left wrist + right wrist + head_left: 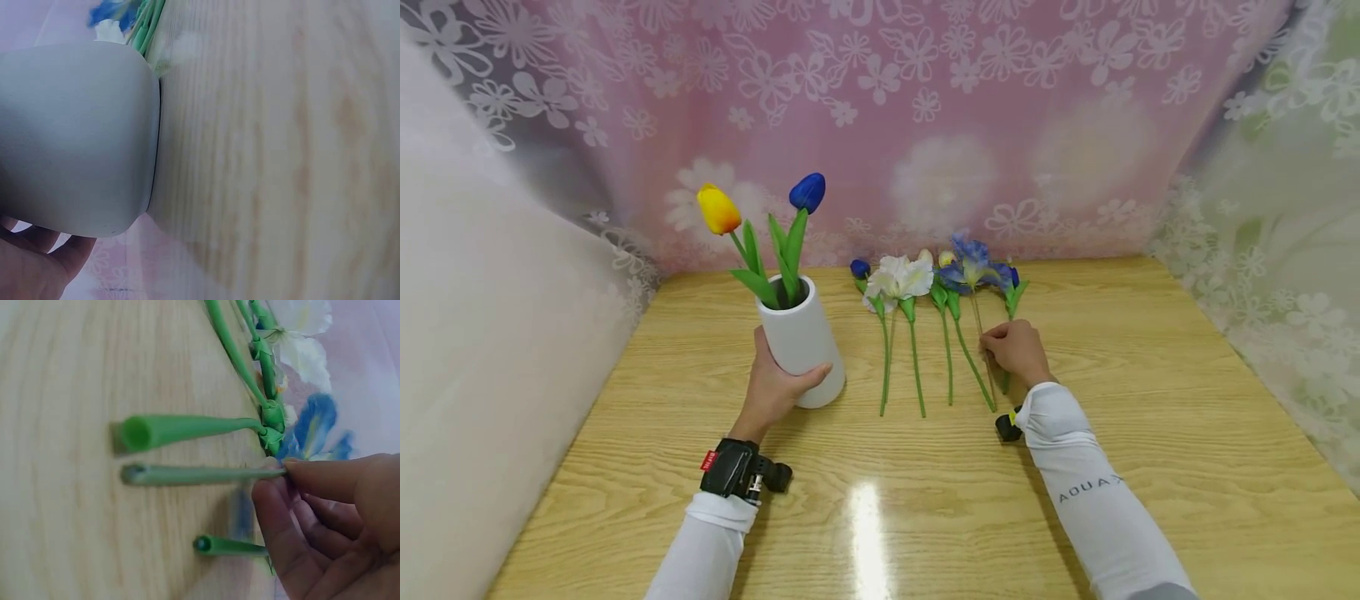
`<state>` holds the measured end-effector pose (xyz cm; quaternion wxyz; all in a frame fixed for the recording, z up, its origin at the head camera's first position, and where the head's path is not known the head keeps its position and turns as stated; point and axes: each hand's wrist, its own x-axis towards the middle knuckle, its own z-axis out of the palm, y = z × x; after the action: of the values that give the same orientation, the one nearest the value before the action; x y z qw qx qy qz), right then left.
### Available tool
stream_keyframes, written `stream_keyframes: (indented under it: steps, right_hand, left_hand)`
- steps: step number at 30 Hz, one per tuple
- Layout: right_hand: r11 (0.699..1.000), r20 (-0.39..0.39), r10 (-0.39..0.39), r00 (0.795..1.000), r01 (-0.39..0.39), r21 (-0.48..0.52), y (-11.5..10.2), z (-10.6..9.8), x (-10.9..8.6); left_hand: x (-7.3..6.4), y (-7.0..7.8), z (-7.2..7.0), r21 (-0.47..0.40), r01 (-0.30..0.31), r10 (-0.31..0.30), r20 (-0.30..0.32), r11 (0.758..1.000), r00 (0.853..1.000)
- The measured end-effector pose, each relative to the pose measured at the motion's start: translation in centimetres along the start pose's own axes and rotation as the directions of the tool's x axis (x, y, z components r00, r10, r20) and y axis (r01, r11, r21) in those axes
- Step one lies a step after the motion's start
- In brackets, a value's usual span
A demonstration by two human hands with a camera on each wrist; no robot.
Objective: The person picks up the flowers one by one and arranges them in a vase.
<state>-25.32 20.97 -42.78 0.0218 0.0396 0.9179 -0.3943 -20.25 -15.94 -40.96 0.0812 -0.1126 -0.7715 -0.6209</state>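
Note:
My left hand point(772, 385) grips the lower side of a white vase point(805, 346), which stands slightly tilted in the head view. A yellow-orange tulip point(718, 210) and a blue tulip point(808, 193) rise from its mouth. Further right, my right hand point(1018, 352) pinches the thin stem of a blue iris point(970, 268) between thumb and fingertips. In the right wrist view that stem point(194, 475) runs between a thicker green stem point(187, 430) and a shorter one point(231, 545). Only some fingers point(72, 255) of the left hand show beside the vase in the left wrist view.
Between the hands, a white iris point(901, 279) and several tulips lie in a row on the wooden table point(940, 500), stems toward me. One blue tulip bud point(860, 268) is at the row's left end. Behind the table hangs a pink flowered curtain point(850, 150).

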Motion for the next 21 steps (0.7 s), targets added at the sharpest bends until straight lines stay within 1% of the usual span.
stream_keyframes:
  steps: [3, 5, 6, 7, 11, 15, 21]
  right_hand:
    - [0.999, -0.030, 0.019, 0.999, -0.018, 0.032, -0.3, -0.1, -0.3]
    - [0.997, -0.056, 0.027, 0.998, -0.022, 0.076, -0.6, -0.2, -0.5]
    - [0.995, -0.070, 0.027, 0.997, -0.020, 0.099, -0.8, -0.2, -0.6]
    - [0.991, -0.084, 0.025, 0.996, -0.014, 0.132, -1.0, -0.2, -0.7]
    - [0.964, -0.139, 0.002, 0.990, 0.035, 0.265, -2.0, -0.5, -0.9]
    - [0.934, -0.205, -0.028, 0.978, 0.099, 0.342, -3.3, -1.1, -1.2]
    - [0.912, -0.305, -0.089, 0.948, 0.200, 0.357, -5.6, -1.8, -1.4]
  left_hand:
    - [0.0, -0.2, 0.0, -0.002, -0.005, 0.005, 0.000, 1.000, 1.000]
    - [0.0, -0.1, 0.0, 0.000, -0.007, 0.007, 0.001, 1.000, 1.000]
    - [-0.2, 0.4, 0.0, -0.001, -0.005, 0.005, 0.006, 1.000, 1.000]
    - [-0.2, 0.5, -0.1, 0.003, -0.005, 0.005, 0.007, 1.000, 1.000]
    - [-0.3, 0.7, -0.1, 0.010, 0.003, -0.004, 0.014, 1.000, 1.000]
    - [-0.2, 0.4, -0.1, 0.015, 0.008, -0.008, 0.014, 1.000, 1.000]
    - [0.6, -2.3, -0.2, 0.020, 0.004, -0.004, -0.007, 1.000, 1.000]
